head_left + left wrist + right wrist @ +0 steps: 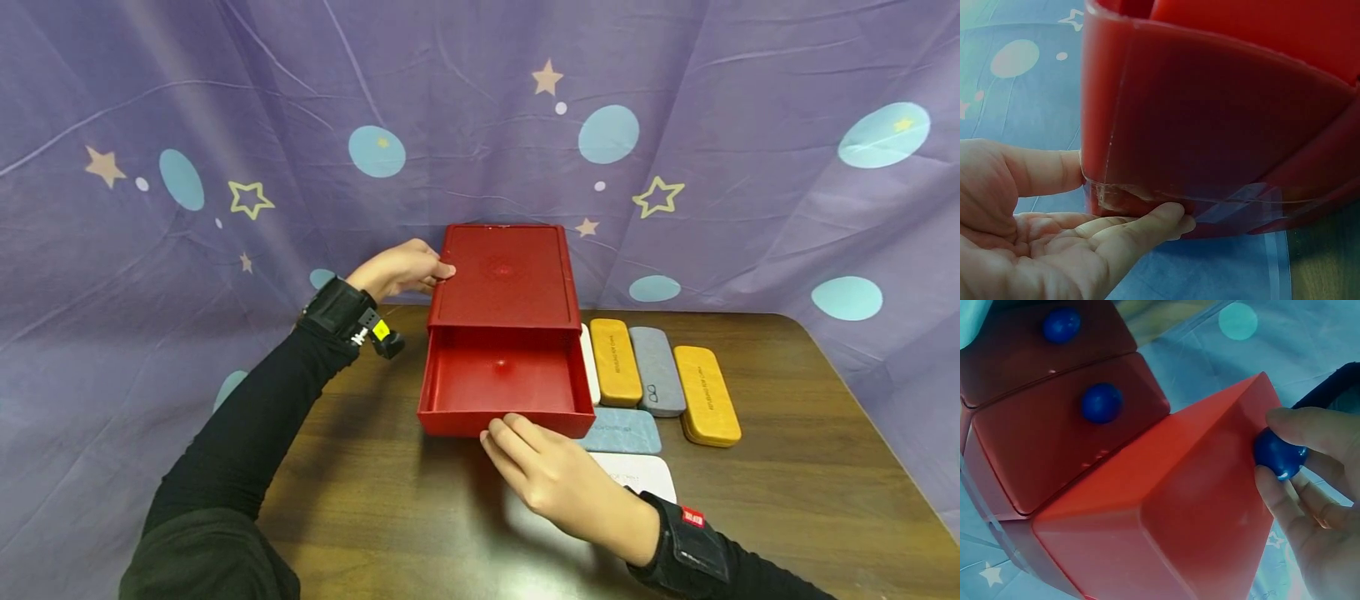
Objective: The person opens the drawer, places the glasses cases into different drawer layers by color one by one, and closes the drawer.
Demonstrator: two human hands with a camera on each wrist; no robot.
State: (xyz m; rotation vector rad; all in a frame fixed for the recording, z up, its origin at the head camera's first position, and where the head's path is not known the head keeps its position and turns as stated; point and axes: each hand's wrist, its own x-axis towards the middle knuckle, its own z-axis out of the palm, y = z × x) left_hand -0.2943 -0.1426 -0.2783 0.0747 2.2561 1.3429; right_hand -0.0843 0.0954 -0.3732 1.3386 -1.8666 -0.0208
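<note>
A purple cloth [225, 100] printed with stars and pale blue discs hung behind a dark wooden table [787, 500]. At the table's centre stood a red drawer cabinet [502, 275], its top drawer [504, 383] pulled out toward six o'clock. The left hand [397, 268] rested against the cabinet's nine o'clock side, thumb [1047, 170] and straight fingers [1141, 226] pressed flat to the wall near its lower edge, gripping nothing. The right hand [551, 475] sat at the drawer's front, at six o'clock, its thumb and fingertips [1300, 425] pinching the round blue knob [1279, 455]. Two more blue knobs [1101, 402] showed on the shut drawers below. At three o'clock of the cabinet lay a row of glasses cases [660, 371], orange, grey and white, just beside it.
</note>
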